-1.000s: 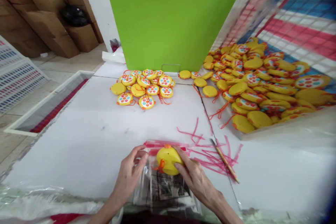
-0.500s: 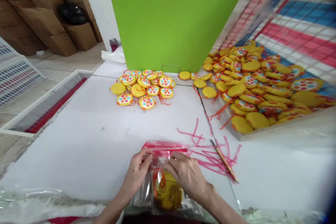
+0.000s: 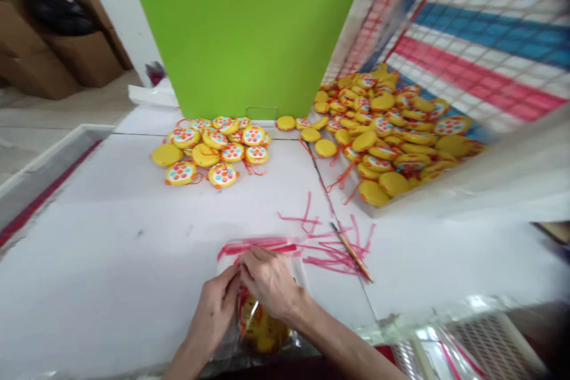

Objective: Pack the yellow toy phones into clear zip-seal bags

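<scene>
A clear plastic bag (image 3: 267, 248) with a red strip along its top lies on the white table near me. Inside it sits a yellow round toy (image 3: 262, 328) with an orange cord. My left hand (image 3: 214, 312) pinches the bag's left upper part, fingers closed. Touching it, my right hand (image 3: 269, 282) presses its closed fingers on the bag just under the red strip.
Loose red strips (image 3: 332, 246) and a thin wooden stick (image 3: 351, 252) lie right of the bag. A small pile of yellow toys (image 3: 211, 148) sits mid-table; a large heap (image 3: 392, 124) fills a bin at right. A green board (image 3: 240, 29) stands behind.
The yellow toy went from on top of the bag to inside it. Both hands then came together at the bag's top under the red strip. The view shifted to the right.
</scene>
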`<act>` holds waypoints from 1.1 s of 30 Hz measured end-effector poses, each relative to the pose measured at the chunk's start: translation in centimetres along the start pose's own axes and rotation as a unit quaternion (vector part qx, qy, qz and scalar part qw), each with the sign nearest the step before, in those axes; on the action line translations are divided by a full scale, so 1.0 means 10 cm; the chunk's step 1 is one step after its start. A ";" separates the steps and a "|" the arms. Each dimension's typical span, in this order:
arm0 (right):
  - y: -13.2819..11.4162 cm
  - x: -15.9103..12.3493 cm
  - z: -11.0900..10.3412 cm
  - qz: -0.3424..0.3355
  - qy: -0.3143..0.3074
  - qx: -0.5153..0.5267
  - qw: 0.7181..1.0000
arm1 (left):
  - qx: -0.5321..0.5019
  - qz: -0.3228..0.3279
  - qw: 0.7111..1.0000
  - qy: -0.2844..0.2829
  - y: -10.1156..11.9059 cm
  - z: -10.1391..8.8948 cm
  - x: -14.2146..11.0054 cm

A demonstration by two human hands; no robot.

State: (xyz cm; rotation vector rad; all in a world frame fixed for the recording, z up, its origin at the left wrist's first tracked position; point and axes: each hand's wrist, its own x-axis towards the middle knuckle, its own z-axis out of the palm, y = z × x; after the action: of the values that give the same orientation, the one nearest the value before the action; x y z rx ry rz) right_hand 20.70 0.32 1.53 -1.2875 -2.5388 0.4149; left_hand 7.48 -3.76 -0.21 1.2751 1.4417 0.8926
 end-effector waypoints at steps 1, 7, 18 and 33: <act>0.04 -0.01 0.00 0.027 0.013 0.021 0.999 | 0.002 -0.003 1.000 -0.003 -0.03 -0.01 0.00; 0.86 -0.49 -0.14 0.287 0.145 0.111 0.941 | -0.070 -0.095 0.993 -0.016 -0.32 -0.11 0.02; 1.24 -1.25 -0.46 0.350 0.084 0.014 0.933 | -0.158 -0.141 0.977 -0.012 -0.16 -0.12 0.00; 0.78 -0.41 0.02 0.192 -0.023 0.431 0.881 | -0.163 -0.135 0.977 -0.023 -0.20 -0.18 -0.05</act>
State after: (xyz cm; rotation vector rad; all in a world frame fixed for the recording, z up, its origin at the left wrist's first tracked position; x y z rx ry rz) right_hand 28.73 1.31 -1.93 -1.3512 -1.6978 1.4593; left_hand 5.23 -4.44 -1.59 0.8294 1.3290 0.8648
